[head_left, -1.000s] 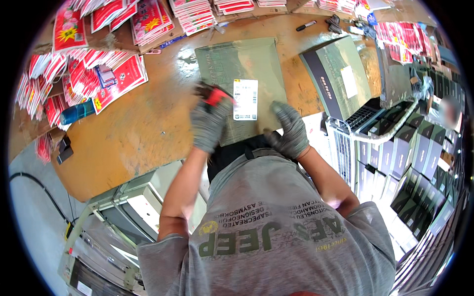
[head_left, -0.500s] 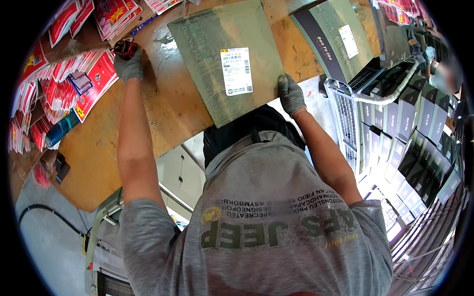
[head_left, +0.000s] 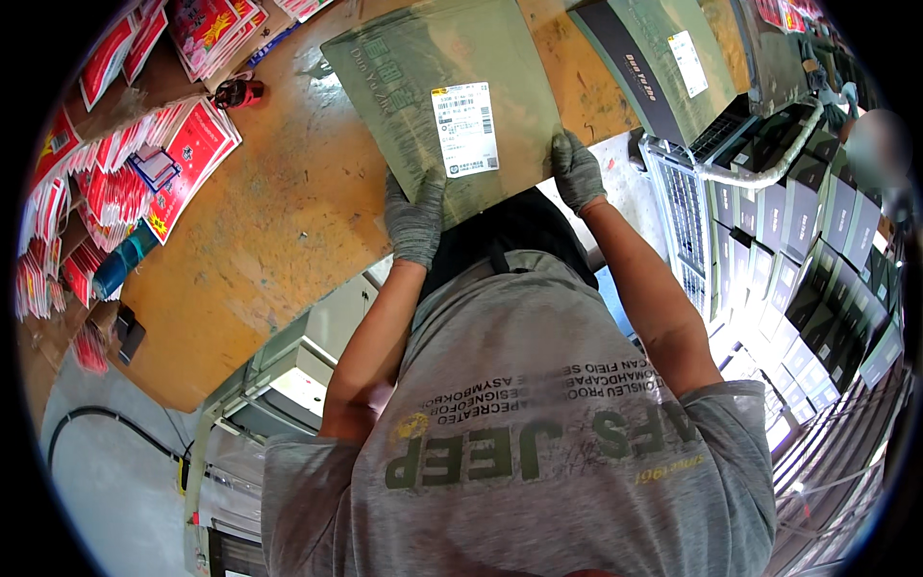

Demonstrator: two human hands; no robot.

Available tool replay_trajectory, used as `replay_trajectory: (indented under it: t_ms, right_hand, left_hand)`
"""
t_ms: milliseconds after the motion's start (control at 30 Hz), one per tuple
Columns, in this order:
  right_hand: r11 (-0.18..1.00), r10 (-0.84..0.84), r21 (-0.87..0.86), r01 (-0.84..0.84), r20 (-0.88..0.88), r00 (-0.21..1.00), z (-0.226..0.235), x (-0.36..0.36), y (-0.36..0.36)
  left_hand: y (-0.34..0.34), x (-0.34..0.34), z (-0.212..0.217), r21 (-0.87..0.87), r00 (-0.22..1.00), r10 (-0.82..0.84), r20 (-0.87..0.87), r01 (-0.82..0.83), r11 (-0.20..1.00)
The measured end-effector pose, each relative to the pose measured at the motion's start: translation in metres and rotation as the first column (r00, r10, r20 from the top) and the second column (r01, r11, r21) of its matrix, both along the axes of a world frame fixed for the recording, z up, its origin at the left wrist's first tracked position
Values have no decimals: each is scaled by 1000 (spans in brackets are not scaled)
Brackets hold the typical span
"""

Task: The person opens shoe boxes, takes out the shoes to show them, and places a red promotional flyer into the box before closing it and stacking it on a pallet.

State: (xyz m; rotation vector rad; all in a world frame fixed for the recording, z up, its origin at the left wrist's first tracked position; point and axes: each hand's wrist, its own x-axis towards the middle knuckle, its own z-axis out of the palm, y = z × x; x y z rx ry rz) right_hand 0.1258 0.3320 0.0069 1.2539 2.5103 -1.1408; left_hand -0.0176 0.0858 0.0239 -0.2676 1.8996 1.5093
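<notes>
A flat olive-green box (head_left: 404,96), shiny as if wrapped in film, lies over the wooden table in front of me with a white shipping label (head_left: 465,130) on its top. My left hand (head_left: 416,215), in a grey glove, grips its near left edge, thumb on top and the other fingers mostly hidden. At the near right corner my right hand (head_left: 578,173), gloved the same way, holds the box with its thumb over the edge. A small dark red and black object (head_left: 237,93) stands on the table to the far left, apart from both hands.
Stacks of red printed packets (head_left: 192,163) and a blue-green roll (head_left: 125,260) crowd the left side of the table (head_left: 260,250). Another labelled green box (head_left: 663,67) lies to the right. Beyond it stand a wire cart (head_left: 678,207), many boxes (head_left: 798,207) and another person.
My left hand has let go of the small dark red object and come right to the box's near left edge. My right hand stays at the box, which has shifted slightly.
</notes>
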Motion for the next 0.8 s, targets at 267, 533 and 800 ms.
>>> replay_trajectory:
  t_ms: [267, 533, 800]
  right_hand:
    - [971, 51, -226, -78, -122, 991, -26, 11, 28]
    - [610, -253, -792, 9, -184, 950, -1, -32, 30]
    - [507, -96, -858, -81, -150, 984, 25, -32, 31]
  left_hand:
    - [-6, -4, -9, 65, 998, -55, 28, 53, 996]
    - [-10, -2, -16, 66, 999, -17, -44, 20, 998]
    - [-27, -1, -44, 265, 996, 49, 68, -65, 962]
